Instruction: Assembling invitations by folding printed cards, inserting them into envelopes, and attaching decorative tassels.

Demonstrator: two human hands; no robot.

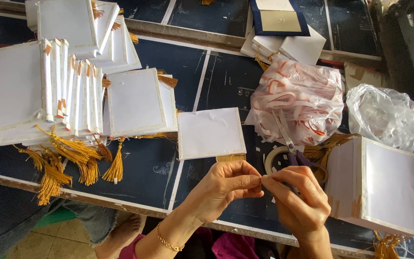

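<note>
My left hand [224, 187] and my right hand [300, 199] meet fingertip to fingertip above the table's front edge. Between the pinched fingers is something very small, too tiny to make out. A gold chain bracelet [167, 241] hangs on my left wrist. Just beyond the hands lies a single white square card [210, 132] with a gold tassel under its lower edge. A roll of clear tape [275, 160] and purple-handled scissors [293, 148] lie right behind my right hand.
Stacks of white cards with gold tassels [73, 96] fill the left of the dark table [144, 172]. A stack of white cards [382, 184] stands at the right. Plastic bags with orange-white strips [298, 98] and a clear bag [384, 115] sit behind. A bare foot [123, 230] shows below.
</note>
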